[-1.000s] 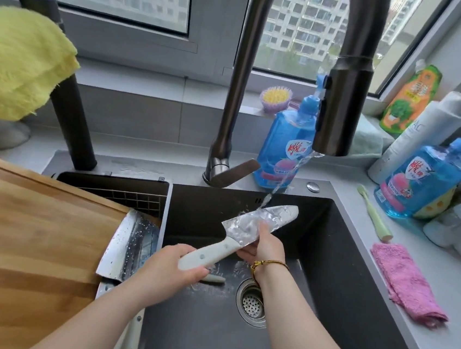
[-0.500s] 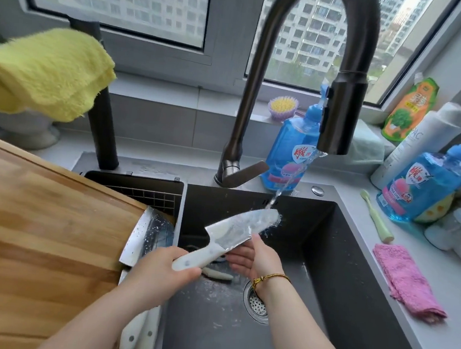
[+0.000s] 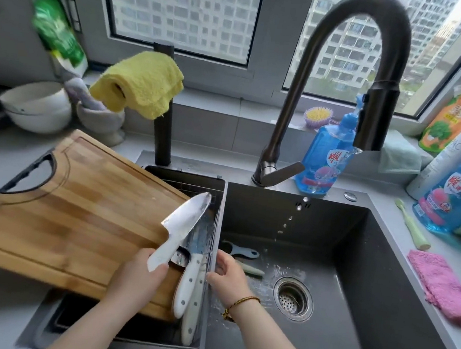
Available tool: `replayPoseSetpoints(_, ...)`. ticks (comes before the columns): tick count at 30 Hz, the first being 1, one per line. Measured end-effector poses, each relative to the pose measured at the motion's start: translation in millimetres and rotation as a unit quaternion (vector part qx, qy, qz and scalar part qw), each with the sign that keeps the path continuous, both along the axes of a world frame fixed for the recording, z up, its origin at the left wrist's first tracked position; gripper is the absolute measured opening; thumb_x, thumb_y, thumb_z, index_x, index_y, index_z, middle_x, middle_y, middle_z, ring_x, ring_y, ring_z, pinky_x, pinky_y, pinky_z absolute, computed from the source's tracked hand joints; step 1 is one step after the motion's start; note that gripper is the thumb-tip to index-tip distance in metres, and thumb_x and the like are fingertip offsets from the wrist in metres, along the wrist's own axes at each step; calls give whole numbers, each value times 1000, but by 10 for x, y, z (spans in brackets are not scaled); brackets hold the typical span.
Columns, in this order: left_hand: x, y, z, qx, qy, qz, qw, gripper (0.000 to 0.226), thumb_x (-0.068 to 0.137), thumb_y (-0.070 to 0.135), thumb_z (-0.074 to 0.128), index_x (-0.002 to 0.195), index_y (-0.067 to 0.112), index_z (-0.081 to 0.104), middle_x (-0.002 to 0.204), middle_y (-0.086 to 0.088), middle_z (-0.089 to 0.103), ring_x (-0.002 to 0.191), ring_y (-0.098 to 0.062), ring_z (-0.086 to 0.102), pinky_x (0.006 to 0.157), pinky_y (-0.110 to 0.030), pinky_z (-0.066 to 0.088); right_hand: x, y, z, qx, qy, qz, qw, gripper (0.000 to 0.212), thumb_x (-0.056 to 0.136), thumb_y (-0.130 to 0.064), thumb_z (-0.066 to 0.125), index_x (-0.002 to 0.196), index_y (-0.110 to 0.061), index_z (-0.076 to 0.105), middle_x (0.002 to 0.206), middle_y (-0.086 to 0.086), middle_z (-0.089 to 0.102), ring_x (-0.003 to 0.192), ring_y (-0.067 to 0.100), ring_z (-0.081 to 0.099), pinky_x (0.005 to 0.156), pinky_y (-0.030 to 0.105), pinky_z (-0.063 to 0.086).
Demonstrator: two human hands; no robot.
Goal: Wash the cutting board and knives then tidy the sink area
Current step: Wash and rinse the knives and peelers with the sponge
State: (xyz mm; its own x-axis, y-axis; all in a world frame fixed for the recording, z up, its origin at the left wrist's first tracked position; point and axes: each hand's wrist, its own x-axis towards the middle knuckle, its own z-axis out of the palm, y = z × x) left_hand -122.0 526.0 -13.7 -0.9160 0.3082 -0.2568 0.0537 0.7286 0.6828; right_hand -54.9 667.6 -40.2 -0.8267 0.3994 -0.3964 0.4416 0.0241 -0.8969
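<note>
over the cutting board (image 3: pixel 71 214) now — knife (image 3: pixel 182 226) moved from the faucet stream, right hand (image 3: pixel 227 273) off blade

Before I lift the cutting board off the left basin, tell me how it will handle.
The cutting board looks thick and solid, so probably stiff and heavy. It lies slanted over the left basin edge, so it may slide or tip when nudged. Its cut-out handle should give a sure grip.
</note>
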Motion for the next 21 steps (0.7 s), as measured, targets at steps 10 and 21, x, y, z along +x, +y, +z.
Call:
replayPoseSetpoints(10,69,158,-243,-56,-26,-9,998,30,90,23,51,118,14,47,115,-8,60,103,-28,55,74,-28,37,67,-61,23,46,-7,8,999,48,90,3,45,136,-10,39,134,3,51,119,14,51,101,28,43)
replayPoseSetpoints(21,-27,211,-273,-101,-18,-57,993,33,88,25,54,118,14,48,117,-6,55,96,-22,52,71,-26,37,107,49,-64,62,-39,25,997,40,89,-12,55,129,-14,48,126,-1,54,110,14,52,98,31,46)
